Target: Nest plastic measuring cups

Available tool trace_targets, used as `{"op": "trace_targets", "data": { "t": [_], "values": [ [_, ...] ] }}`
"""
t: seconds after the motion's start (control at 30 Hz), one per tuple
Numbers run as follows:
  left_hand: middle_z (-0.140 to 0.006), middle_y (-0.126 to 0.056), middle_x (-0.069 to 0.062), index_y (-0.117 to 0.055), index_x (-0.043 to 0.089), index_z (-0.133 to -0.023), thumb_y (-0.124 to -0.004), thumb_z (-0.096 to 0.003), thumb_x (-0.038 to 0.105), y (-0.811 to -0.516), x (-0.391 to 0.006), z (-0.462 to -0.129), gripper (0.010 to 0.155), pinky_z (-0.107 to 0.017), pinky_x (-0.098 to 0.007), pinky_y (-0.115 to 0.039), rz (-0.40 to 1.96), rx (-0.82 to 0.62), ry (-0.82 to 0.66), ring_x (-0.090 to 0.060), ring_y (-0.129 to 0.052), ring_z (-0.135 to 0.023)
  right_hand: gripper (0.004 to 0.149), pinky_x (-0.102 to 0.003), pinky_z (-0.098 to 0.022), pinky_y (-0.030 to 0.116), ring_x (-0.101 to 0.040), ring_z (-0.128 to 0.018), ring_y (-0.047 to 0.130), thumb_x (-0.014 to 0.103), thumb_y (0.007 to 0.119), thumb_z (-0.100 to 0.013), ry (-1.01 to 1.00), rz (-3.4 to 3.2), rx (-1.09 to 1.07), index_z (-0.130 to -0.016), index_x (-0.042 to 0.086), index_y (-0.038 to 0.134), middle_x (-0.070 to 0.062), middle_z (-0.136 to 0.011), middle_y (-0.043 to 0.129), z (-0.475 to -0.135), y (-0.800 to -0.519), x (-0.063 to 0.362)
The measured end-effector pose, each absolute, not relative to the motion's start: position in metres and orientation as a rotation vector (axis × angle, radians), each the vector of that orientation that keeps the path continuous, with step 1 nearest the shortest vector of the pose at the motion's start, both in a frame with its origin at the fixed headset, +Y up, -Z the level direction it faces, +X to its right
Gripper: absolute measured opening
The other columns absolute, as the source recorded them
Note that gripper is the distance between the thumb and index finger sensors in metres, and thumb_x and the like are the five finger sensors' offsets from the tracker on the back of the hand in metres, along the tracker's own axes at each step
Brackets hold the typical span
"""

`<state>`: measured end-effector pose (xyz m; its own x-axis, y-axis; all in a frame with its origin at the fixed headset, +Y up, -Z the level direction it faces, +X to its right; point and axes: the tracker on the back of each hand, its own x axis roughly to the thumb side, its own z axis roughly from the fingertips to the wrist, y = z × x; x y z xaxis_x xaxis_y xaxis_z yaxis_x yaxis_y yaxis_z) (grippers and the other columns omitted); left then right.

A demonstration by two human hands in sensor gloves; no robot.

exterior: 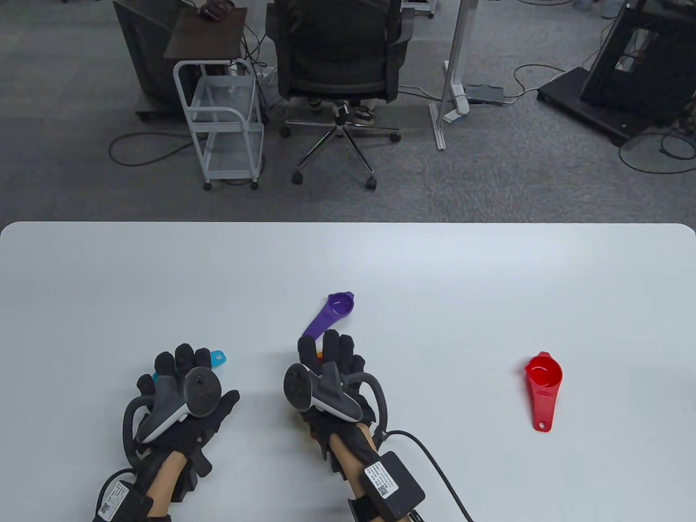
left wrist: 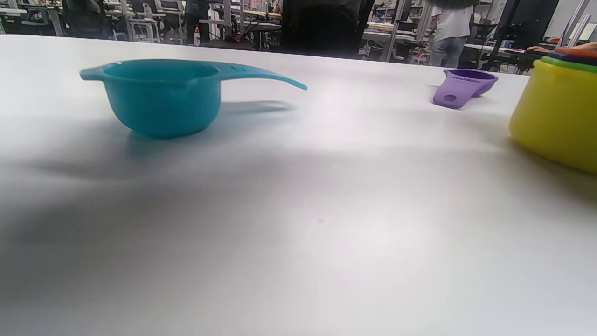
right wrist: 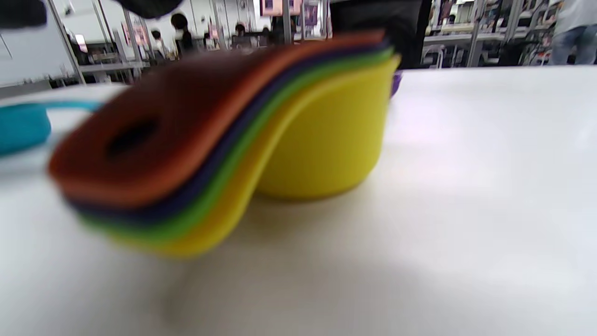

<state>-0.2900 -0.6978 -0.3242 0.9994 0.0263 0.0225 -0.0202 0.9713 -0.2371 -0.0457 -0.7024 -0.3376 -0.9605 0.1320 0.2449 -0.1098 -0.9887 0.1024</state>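
A teal measuring cup (left wrist: 163,95) stands upright on the white table, handle to the right. In the table view my left hand (exterior: 182,370) is spread above it, and only the teal handle tip (exterior: 219,358) shows. No fingers touch the cup in the left wrist view. A nested stack (right wrist: 326,135) of yellow, green, dark purple and orange cups stands on the table under my right hand (exterior: 326,353), whose fingers lie stretched over it. A small purple cup (exterior: 334,310) lies just beyond the right hand. A red cup (exterior: 544,380) stands alone at the right.
The stack's yellow cup (left wrist: 555,116) and the purple cup (left wrist: 461,86) also show in the left wrist view, right of the teal cup. Beyond the table's far edge (exterior: 348,224) are an office chair, a white cart and floor cables.
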Motion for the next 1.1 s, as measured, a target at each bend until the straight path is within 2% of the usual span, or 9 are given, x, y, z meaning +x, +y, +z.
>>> {"op": "trace_targets", "data": {
  "t": [0.17,0.4,0.5,0.6,0.7,0.8,0.9,0.97,1.1],
  "values": [
    [-0.121,-0.007,-0.026,-0.012,0.011,-0.117,-0.052,-0.0538,0.067,-0.694,-0.312,-0.327,0.093,-0.062,-0.08,-0.013,0.075,-0.198,0.035,-0.062,-0.008,-0.103,0.087,-0.078,-0.069,0.024,-0.067,-0.097,0.009,0.058,0.05,-0.058,0.064,3.109,0.339,-0.114,0.011,0.004,-0.043,-0.112,-0.001,-0.32,-0.694,0.001],
    [-0.121,-0.007,-0.029,-0.006,0.011,-0.114,-0.057,-0.0532,0.068,-0.721,-0.33,-0.348,0.098,-0.066,-0.081,-0.021,0.03,-0.298,0.099,-0.064,-0.017,-0.106,0.09,-0.079,-0.068,0.022,-0.067,-0.096,0.006,0.06,0.048,-0.056,0.162,3.118,0.167,-0.113,0.01,0.0,-0.044,-0.111,-0.004,-0.314,-0.721,0.076],
    [-0.119,-0.013,-0.033,-0.004,0.005,-0.111,-0.061,-0.0553,0.06,-0.731,-0.335,-0.357,0.097,-0.068,-0.08,-0.034,0.021,-0.284,0.12,-0.063,-0.036,-0.107,0.092,-0.079,-0.067,0.02,-0.068,-0.094,0.004,0.061,0.047,-0.056,0.284,2.993,0.096,-0.111,0.007,-0.004,-0.045,-0.109,-0.008,-0.315,-0.725,0.092],
    [-0.12,-0.029,-0.031,-0.012,0.004,-0.112,-0.066,-0.0577,0.047,-0.737,-0.337,-0.36,0.087,-0.071,-0.075,-0.044,0.017,-0.259,0.124,-0.056,-0.05,-0.106,0.093,-0.079,-0.067,0.021,-0.068,-0.094,0.006,0.061,0.047,-0.056,0.261,2.928,0.106,-0.112,0.006,-0.002,-0.046,-0.109,-0.006,-0.313,-0.723,0.096],
    [-0.118,-0.03,-0.032,-0.014,0.003,-0.112,-0.069,-0.0577,0.043,-0.733,-0.332,-0.36,0.087,-0.068,-0.075,-0.047,0.026,-0.26,0.076,-0.06,-0.051,-0.101,0.093,-0.079,-0.067,0.023,-0.069,-0.095,0.009,0.061,0.047,-0.056,0.205,2.925,0.14,-0.112,0.004,-0.001,-0.046,-0.11,-0.004,-0.308,-0.719,0.094],
    [-0.115,-0.026,-0.035,-0.013,0.0,-0.111,-0.069,-0.0575,0.042,-0.71,-0.323,-0.355,0.088,-0.067,-0.075,-0.049,0.143,-0.193,-0.047,-0.061,-0.047,-0.099,0.092,-0.079,-0.068,0.027,-0.068,-0.097,0.016,0.06,0.048,-0.056,0.108,2.904,0.193,-0.113,0.003,0.003,-0.045,-0.112,0.002,-0.301,-0.712,0.088],
    [-0.116,-0.021,-0.035,-0.011,0.001,-0.111,-0.069,-0.0584,0.039,-0.674,-0.291,-0.341,0.087,-0.067,-0.076,-0.048,0.366,-0.134,-0.277,-0.062,-0.042,-0.101,0.083,-0.077,-0.069,0.035,-0.063,-0.101,0.032,0.056,0.05,-0.059,0.009,2.753,0.276,-0.115,0.007,0.012,-0.04,-0.117,0.016,-0.294,-0.701,0.082],
    [-0.116,-0.022,-0.034,-0.012,0.001,-0.111,-0.07,-0.0581,0.038,-0.659,-0.252,-0.326,0.087,-0.067,-0.076,-0.051,0.288,-0.12,-0.464,-0.063,-0.043,-0.101,0.077,-0.076,-0.069,0.041,-0.057,-0.101,0.048,0.052,0.052,-0.06,0.006,2.55,0.329,-0.116,0.009,0.019,-0.035,-0.118,0.032,-0.291,-0.697,0.078],
    [-0.117,-0.023,-0.034,-0.013,0.0,-0.111,-0.07,-0.0571,0.035,-0.656,-0.188,-0.311,0.086,-0.067,-0.073,-0.058,0.149,-0.18,-0.647,-0.065,-0.044,-0.102,0.073,-0.072,-0.069,0.05,-0.047,-0.095,0.065,0.049,0.053,-0.061,0.083,2.314,0.358,-0.116,0.01,0.026,-0.03,-0.116,0.046,-0.29,-0.699,0.078]
  ]
}}
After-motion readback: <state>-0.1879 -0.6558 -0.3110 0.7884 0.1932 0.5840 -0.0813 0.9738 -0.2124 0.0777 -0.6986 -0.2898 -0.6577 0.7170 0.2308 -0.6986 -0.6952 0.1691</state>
